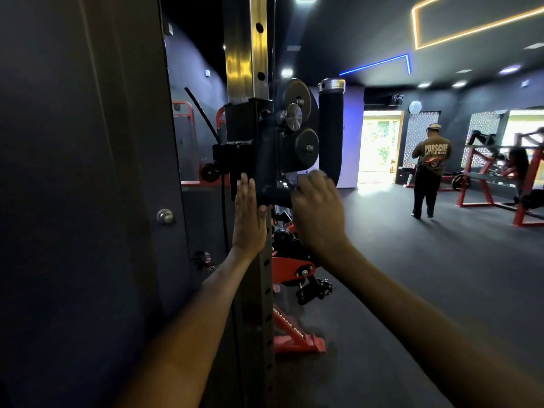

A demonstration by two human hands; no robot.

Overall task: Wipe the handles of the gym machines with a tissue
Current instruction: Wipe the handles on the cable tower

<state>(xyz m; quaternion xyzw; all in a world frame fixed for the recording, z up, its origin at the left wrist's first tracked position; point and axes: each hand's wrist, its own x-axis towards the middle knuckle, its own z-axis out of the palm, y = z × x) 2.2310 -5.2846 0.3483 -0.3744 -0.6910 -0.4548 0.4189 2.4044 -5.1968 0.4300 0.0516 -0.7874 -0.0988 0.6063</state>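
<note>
Upright: perforated steel post (pixel 266 290) runs floor to ceiling through mid-frame; a black pulley carriage (pixel 253 142) is clamped on it at about head height.
Handle: black foam-covered handle (pixel 331 134) with a chrome cap, mounted on the carriage's right side, long axis near vertical, curving at its lower end into a short horizontal bar.
Left hand: left hand (pixel 248 214) laid flat against the post just under the carriage, fingers straight and released, gripping nothing; reads as a brace.
Right hand: right hand (pixel 318 207) curled closed at the foot of the handle, where the grip bends into the bar.
Tissue: small pale patch at the right fingertips, probably the tissue (pixel 316 173); motion blur and dim light leave this unsure.
Key relation: the uncovered length of the grip lies straight up from the right fingers, which touch its lower end. The right hand is nearer; the left is apart, across the carriage.
Judgement: the stroke due would run upward along the grip's axis toward the chrome cap.
Background: person (pixel 428 169) standing well apart across the floor, near red machines.
</note>
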